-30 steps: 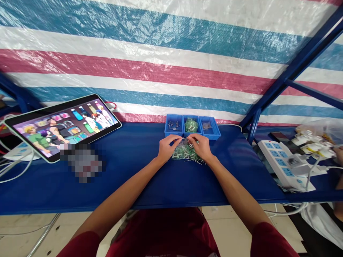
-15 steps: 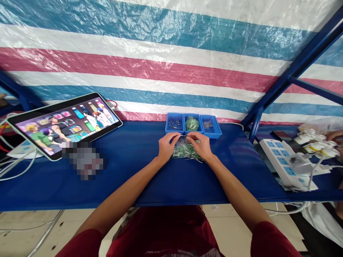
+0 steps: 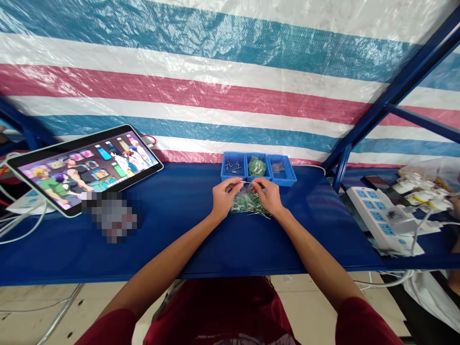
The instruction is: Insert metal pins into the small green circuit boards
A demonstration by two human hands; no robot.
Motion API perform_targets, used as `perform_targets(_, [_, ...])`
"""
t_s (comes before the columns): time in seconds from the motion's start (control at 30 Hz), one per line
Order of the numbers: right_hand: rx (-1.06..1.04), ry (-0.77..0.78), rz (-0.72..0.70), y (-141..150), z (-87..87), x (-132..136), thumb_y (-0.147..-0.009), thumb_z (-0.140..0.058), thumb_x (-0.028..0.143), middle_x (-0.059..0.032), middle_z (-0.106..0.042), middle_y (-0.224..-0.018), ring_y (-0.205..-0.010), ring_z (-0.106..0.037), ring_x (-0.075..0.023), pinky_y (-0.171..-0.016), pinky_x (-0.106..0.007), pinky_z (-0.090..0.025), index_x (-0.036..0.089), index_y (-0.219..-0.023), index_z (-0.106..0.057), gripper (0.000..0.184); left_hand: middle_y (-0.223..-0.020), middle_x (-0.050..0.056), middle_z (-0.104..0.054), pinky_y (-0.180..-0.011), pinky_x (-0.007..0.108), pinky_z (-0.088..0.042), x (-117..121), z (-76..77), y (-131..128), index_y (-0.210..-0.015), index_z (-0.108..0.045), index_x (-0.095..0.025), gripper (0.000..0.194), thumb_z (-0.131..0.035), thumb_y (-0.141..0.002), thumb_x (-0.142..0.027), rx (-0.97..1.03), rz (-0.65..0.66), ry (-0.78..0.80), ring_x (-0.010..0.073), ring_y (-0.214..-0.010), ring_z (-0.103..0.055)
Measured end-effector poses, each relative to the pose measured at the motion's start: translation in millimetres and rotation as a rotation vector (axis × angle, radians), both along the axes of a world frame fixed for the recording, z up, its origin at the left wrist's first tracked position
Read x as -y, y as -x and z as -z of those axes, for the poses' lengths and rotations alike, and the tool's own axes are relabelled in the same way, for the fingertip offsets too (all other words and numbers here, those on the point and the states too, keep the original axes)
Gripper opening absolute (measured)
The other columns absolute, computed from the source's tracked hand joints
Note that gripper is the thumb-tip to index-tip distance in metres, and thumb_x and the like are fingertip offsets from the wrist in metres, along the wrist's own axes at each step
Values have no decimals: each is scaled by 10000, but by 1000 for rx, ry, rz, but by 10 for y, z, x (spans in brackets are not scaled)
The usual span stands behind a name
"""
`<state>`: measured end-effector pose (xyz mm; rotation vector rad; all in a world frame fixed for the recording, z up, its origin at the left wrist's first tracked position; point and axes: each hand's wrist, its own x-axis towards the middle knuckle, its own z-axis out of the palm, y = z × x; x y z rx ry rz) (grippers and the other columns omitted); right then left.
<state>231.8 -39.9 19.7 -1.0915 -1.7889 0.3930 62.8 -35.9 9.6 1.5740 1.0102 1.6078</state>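
My left hand [image 3: 224, 195] is closed in a pinch on one end of a thin silvery pin [image 3: 246, 182]. At the other end of the pin my right hand [image 3: 268, 194] is also closed, thumb and index finger pressed together. Both hands hover just above a heap of small green packets and metal pins [image 3: 247, 203] on the blue table [image 3: 247, 244]. Behind them stand three joined blue bins: the left bin [image 3: 233, 165] holds loose metal pins, the middle bin [image 3: 257, 165] a green bag, the right bin [image 3: 282, 169] small clear pieces.
A tablet [image 3: 88, 167] showing a cartoon leans at the left, cables beside it. In front of it lies a pixelated object [image 3: 115, 218]. At the right are a white power strip [image 3: 375, 213] and white plugs [image 3: 427, 191]. A blue frame post [image 3: 377, 100] slants up beside a striped sheet [image 3: 215, 91].
The hands stay nearly in place, fingertips shifting slightly around the pin, which shows brighter now. The whole view has moved slightly.
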Motion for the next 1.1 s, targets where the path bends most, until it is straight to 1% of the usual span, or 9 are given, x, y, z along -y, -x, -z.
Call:
perform_targets(0.1, [12, -2, -6, 2, -6, 1, -963, -413, 474, -36, -649, -684, -594, -617, -165, -639, -292, -499, 198, -840, -627, 370, -862, 82, -734, -678, 311, -584, -36, 10, -13, -926, -714, -136, 322, -734, -764, -414, 107, 71, 106, 198, -740, -702])
perform_targets(0.2, [40, -14, -3, 9, -14, 6, -961, -417, 479, -37, -645, -669, -588, -609, -165, -629, -286, -491, 195, -834, -637, 381, -818, 76, -729, -662, 307, -578, -55, 6, -16, -861, -703, -131, 310, -757, -735, -409, 152, 102, 146, 198, -720, -700])
perform_targets(0.33, [41, -38, 21, 13, -23, 9, -960, -420, 477, -50, -669, -706, -590, -606, -165, -629, -291, -490, 187, -863, -657, 387, -863, 82, -727, -694, 301, -572, -18, -37, -13, -854, -640, -145, 268, -702, -796, -400, 172, 124, 133, 203, -786, -705])
perform_targets(0.47, [1, -31, 58, 5, -42, 8, -965, -404, 478, -50, -680, -731, -596, -613, -162, -632, -292, -498, 183, -909, -670, 400, -817, 70, -714, -705, 299, -561, 16, -50, 1, -935, -582, -159, 251, -612, -879, -401, 109, 136, 99, 187, -765, -697])
perform_targets(0.6, [-14, -27, 82, -3, -49, 8, -969, -390, 469, -45, -671, -715, -591, -613, -164, -620, -293, -492, 186, -892, -667, 403, -802, 45, -668, -645, 245, -530, -1, -32, 24, -1045, -618, -172, 272, -545, -923, -404, 3, 106, 38, 145, -715, -645])
perform_targets(0.7, [-10, -31, 95, -4, -41, 9, -969, -396, 455, -42, -671, -710, -588, -611, -164, -620, -296, -488, 186, -896, -666, 387, -810, 40, -637, -598, 224, -497, -14, -23, 38, -1032, -683, -184, 290, -518, -936, -402, -123, 70, -18, 118, -651, -588])
perform_targets(0.8, [-7, -38, 105, -3, -44, 18, -964, -405, 452, -45, -679, -714, -588, -608, -164, -624, -300, -491, 188, -900, -672, 380, -798, 37, -648, -597, 233, -495, -16, -8, 36, -973, -710, -185, 276, -557, -910, -407, -152, 46, -41, 120, -622, -583])
perform_targets(0.93, [13, -44, 49, 7, -55, 35, -930, -473, 476, -58, -704, -783, -589, -597, -159, -593, -294, -497, 197, -920, -683, 349, -681, 10, -654, -581, 238, -503, -9, 7, 19, -949, -690, -175, 271, -627, -858, -423, -72, 42, 30, 121, -552, -586])
perform_targets(1.1, [72, -50, -80, 29, -20, 27, -917, -521, 460, -51, -668, -738, -619, -589, -162, -582, -282, -488, 205, -901, -692, 307, -584, -17, -623, -498, 222, -474, 6, -6, 2, -951, -671, -175, 283, -655, -834, -432, -6, 53, 74, 105, -462, -552])
